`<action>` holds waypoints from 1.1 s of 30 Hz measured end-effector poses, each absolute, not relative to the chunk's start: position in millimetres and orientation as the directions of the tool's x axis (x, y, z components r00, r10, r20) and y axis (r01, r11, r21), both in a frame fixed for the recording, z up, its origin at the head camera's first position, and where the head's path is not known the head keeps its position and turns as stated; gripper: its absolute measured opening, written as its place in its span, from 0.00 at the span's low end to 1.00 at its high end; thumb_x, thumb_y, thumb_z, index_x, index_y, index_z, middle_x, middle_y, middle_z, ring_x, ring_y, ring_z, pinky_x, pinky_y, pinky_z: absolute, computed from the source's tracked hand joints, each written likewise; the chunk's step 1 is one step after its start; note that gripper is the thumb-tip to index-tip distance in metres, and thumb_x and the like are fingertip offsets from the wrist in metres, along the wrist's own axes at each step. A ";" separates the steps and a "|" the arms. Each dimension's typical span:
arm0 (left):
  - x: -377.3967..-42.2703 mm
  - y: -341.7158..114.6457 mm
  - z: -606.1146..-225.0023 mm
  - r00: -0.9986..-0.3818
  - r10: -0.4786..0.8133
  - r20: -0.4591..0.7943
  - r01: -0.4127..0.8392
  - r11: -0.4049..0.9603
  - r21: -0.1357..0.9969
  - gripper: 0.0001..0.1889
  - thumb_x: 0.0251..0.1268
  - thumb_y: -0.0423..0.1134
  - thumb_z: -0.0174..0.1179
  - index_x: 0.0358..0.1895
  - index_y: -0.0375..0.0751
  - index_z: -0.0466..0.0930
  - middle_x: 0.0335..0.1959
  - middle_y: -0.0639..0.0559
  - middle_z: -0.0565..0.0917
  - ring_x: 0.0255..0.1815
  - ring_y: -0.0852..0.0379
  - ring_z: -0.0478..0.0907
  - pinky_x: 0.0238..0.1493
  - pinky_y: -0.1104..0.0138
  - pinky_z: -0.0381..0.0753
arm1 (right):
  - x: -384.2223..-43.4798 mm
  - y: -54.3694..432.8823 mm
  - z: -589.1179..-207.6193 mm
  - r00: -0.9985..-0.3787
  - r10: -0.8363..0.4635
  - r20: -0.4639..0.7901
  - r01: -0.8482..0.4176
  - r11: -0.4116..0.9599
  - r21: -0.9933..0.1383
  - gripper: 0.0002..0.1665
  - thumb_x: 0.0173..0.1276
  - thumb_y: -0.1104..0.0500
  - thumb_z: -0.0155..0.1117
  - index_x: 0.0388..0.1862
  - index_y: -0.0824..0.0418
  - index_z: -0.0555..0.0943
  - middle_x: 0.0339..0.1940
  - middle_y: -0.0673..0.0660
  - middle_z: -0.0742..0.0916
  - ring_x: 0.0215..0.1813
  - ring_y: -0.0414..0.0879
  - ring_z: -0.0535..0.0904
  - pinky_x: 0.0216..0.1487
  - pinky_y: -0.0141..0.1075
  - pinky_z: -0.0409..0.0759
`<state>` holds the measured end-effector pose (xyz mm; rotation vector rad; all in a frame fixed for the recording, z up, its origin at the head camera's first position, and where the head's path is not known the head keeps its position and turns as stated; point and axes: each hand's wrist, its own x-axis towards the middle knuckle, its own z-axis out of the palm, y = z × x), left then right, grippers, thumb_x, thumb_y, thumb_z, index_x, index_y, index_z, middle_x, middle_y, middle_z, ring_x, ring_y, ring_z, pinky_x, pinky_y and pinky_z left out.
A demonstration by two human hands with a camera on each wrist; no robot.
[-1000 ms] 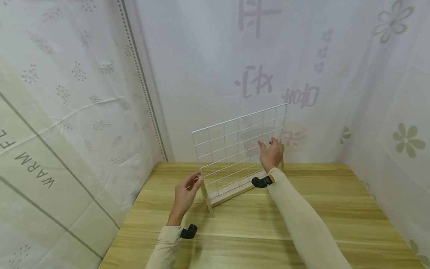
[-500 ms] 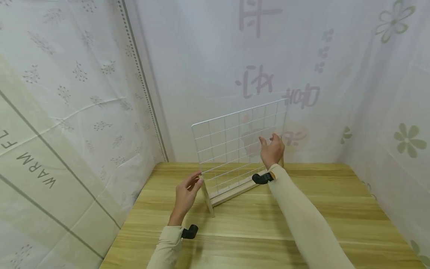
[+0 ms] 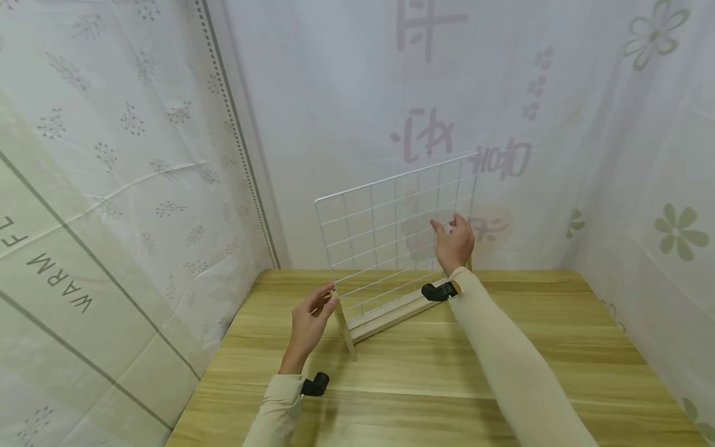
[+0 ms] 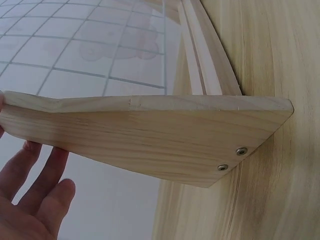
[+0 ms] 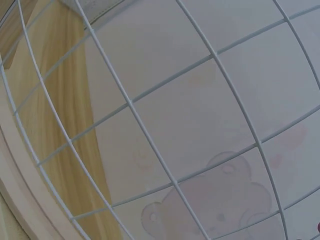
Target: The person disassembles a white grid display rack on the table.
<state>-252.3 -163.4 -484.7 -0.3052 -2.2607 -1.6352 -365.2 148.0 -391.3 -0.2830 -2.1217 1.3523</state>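
A white wire grid panel (image 3: 385, 236) stands slantwise above a pale wooden stand (image 3: 391, 320), its lower edge lifted off the grooved base bar. At the stand's left, my left hand (image 3: 307, 323) holds the upper end of the wooden side board (image 4: 150, 135); in the left wrist view several fingers lie against its face. My right hand (image 3: 454, 244) grips the wire near the panel's right side. In the right wrist view the grid (image 5: 175, 182) fills the picture, and only traces of fingertips show at the lower right edge. The right side board is mostly hidden behind my right hand.
The stand rests on a wood-grain table (image 3: 436, 391). Behind it hangs a pale printed curtain (image 3: 335, 93), close to the table's back edge. Another patterned curtain (image 3: 139, 186) borders the left side. Two screw heads show on the side board in the left wrist view.
The wire grid panel has risen step by step, its bottom edge pulling away from the base bar. My right hand has moved up slightly with it. The left hand and the stand hardly move.
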 end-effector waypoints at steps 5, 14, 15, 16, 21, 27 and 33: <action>-253.5 -162.3 -481.8 -0.927 -0.037 0.374 0.345 0.312 0.885 0.19 0.72 0.43 0.62 0.63 0.46 0.80 0.61 0.43 0.84 0.62 0.43 0.82 0.68 0.45 0.76 | -366.9 149.2 -378.3 -0.784 0.473 0.402 -0.163 0.468 -0.869 0.31 0.69 0.46 0.69 0.60 0.67 0.78 0.56 0.67 0.83 0.55 0.63 0.79 0.59 0.56 0.76; -256.1 -161.7 -482.7 -0.930 -0.027 0.368 0.346 0.279 0.896 0.20 0.72 0.35 0.61 0.64 0.37 0.77 0.62 0.34 0.81 0.65 0.35 0.78 0.67 0.44 0.76 | -366.3 149.3 -357.8 -0.780 0.464 0.420 -0.183 0.472 -0.862 0.32 0.70 0.45 0.68 0.62 0.66 0.77 0.57 0.66 0.83 0.57 0.63 0.80 0.61 0.55 0.76; -256.0 -162.0 -482.8 -0.930 -0.023 0.367 0.347 0.277 0.896 0.20 0.72 0.35 0.61 0.65 0.37 0.77 0.63 0.35 0.81 0.65 0.36 0.78 0.67 0.46 0.77 | -366.4 149.5 -356.0 -0.778 0.465 0.423 -0.185 0.474 -0.861 0.31 0.70 0.45 0.67 0.62 0.66 0.77 0.57 0.66 0.83 0.57 0.62 0.80 0.61 0.54 0.76; -256.0 -162.5 -483.1 -0.929 -0.020 0.370 0.350 0.275 0.895 0.20 0.72 0.36 0.61 0.65 0.38 0.77 0.63 0.36 0.81 0.66 0.37 0.78 0.66 0.48 0.78 | -366.4 149.6 -354.1 -0.775 0.466 0.427 -0.188 0.475 -0.860 0.31 0.70 0.46 0.68 0.61 0.67 0.77 0.57 0.66 0.83 0.57 0.62 0.80 0.61 0.54 0.76; -255.5 -163.9 -482.4 -0.929 -0.018 0.369 0.349 0.285 0.893 0.20 0.72 0.41 0.61 0.64 0.42 0.78 0.64 0.40 0.81 0.68 0.41 0.77 0.67 0.52 0.78 | -366.1 150.7 -348.2 -0.763 0.480 0.433 -0.195 0.467 -0.862 0.30 0.69 0.46 0.69 0.59 0.67 0.78 0.55 0.67 0.83 0.55 0.63 0.80 0.62 0.54 0.74; -256.5 -160.9 -479.1 -0.945 -0.020 0.326 0.309 0.272 0.911 0.19 0.72 0.36 0.61 0.64 0.37 0.77 0.66 0.37 0.79 0.68 0.39 0.76 0.68 0.49 0.77 | -364.3 151.1 -342.8 -0.751 0.506 0.425 -0.188 0.454 -0.871 0.30 0.69 0.47 0.69 0.58 0.67 0.78 0.54 0.67 0.83 0.55 0.62 0.80 0.61 0.54 0.74; -257.0 -160.0 -478.1 -0.948 -0.008 0.319 0.307 0.250 0.918 0.20 0.73 0.31 0.59 0.65 0.31 0.75 0.64 0.34 0.80 0.67 0.38 0.77 0.68 0.50 0.77 | -365.9 150.7 -332.1 -0.720 0.508 0.472 -0.221 0.477 -0.851 0.27 0.69 0.47 0.69 0.53 0.68 0.79 0.52 0.67 0.84 0.54 0.63 0.81 0.60 0.54 0.74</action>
